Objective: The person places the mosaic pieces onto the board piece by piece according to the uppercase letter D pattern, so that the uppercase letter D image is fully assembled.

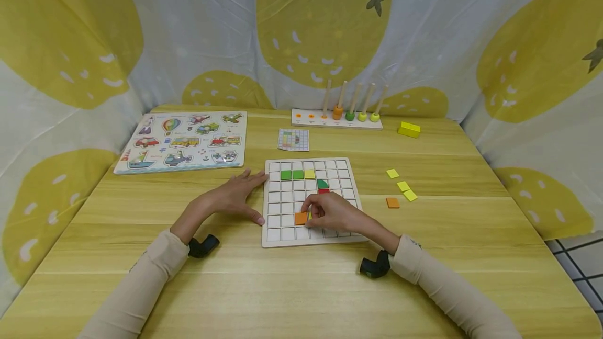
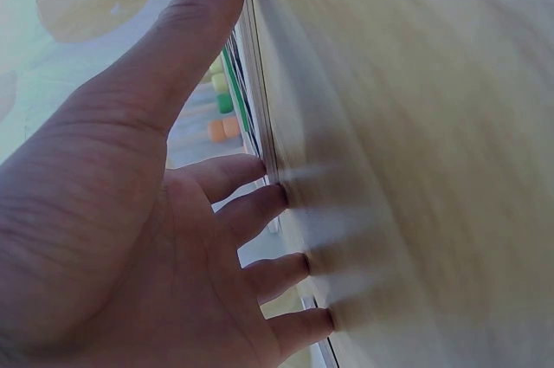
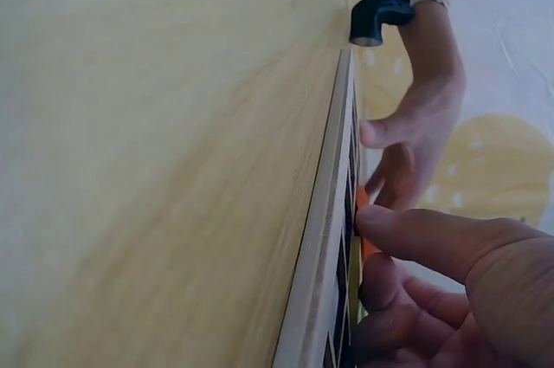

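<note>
A white grid board (image 1: 278, 235) with raised lines lies on the wooden table. My right hand (image 1: 332, 211) is over its lower middle, thumb and fingers pinching an orange square tile (image 1: 300, 218), whose edge shows orange in the right wrist view. A bit of yellow tile (image 1: 309, 215) shows beside the fingertips. My left hand (image 1: 235, 195) lies with spread, fairly straight fingers, thumb and fingertips at the board's left edge. In the upper rows sit two green tiles (image 1: 292, 174), a yellow tile (image 1: 309, 173), a green rounded piece (image 1: 322, 184) and a red piece (image 1: 323, 191), partly hidden.
Several loose yellow tiles (image 1: 403, 187) and one orange tile (image 1: 392, 203) lie right of the board. Behind it are a small pattern card (image 1: 293, 140), a peg stand with beads (image 1: 336, 119) and a yellow block (image 1: 409, 130). A vehicle puzzle (image 1: 183, 143) lies back left.
</note>
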`<state>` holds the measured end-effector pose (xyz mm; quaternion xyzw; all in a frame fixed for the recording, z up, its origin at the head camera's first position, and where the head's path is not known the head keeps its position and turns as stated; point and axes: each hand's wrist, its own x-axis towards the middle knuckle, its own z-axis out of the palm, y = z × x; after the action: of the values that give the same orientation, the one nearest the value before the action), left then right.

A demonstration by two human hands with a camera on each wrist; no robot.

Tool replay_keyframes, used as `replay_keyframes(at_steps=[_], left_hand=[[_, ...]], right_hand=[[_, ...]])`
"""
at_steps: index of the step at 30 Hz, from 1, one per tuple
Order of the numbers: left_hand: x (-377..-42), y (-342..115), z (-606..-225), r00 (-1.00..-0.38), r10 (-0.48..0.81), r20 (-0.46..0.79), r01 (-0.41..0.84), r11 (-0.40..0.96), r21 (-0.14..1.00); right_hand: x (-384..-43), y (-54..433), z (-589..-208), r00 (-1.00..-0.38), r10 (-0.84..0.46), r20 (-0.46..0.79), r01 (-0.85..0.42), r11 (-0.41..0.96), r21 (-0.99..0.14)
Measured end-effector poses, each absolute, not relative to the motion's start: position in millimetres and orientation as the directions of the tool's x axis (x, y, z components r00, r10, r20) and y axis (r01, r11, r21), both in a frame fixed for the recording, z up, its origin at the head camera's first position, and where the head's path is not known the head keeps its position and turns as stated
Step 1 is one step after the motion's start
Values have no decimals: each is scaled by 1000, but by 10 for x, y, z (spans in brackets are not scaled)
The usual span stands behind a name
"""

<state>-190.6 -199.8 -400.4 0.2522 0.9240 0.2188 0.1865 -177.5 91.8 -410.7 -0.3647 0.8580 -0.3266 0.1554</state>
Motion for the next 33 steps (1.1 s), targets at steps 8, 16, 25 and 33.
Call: replay_keyframes(at_steps=[8, 16, 25, 33], left_hand=[[-1911, -1998, -4013, -803, 547, -235, 382, 776, 501], [-1906, -1998, -4010, -802, 550, -232, 383, 773, 506], [-1903, -2003, -4017, -800, 557, -222, 392, 766, 509], [-1907, -2006, -4012, -799, 558, -224, 392, 766, 510]], right_hand=[[-1774, 931, -4114, -681, -732, -26, -547, 533, -646], [-1827, 1073, -4056, -708, -706, -6, -522, 530, -668], [-1942, 1526, -4005, -777, -629, -6, -442, 554, -706], [-1992, 2105, -4052, -856, -517, 23, -375, 589, -716]])
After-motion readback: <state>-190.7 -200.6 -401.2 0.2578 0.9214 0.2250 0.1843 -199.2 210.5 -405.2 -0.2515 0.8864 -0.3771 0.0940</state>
